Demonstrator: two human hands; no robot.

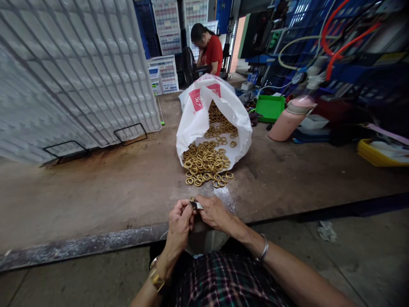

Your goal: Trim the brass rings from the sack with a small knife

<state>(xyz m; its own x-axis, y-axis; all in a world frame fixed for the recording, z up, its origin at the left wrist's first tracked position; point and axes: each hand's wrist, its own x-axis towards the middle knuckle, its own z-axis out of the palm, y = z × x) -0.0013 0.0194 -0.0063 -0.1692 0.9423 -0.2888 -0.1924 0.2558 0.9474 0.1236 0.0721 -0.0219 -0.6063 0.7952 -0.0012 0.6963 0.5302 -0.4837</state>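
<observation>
At the table's front edge my left hand (179, 219) and my right hand (215, 212) meet, fingers closed in a pinch. A small brass-coloured ring (192, 199) shows between their fingertips. Just below it is a small black and white piece (197, 205); whether it is a tool or a wrapping on a finger I cannot tell. Beyond my hands, a heap of brass-coloured rings (206, 158) spills from the mouth of a white plastic bag (191, 128) lying on its side. Several rings lie loose on the table (128, 192) before the bag.
Tall stacks of white plastic trays (89, 64) stand at the left by black wire stands (131, 134). On the right are a pink bottle (289, 119), a green tray (270, 108) and a yellow tray (378, 154). A person in red (213, 53) sits behind the bag.
</observation>
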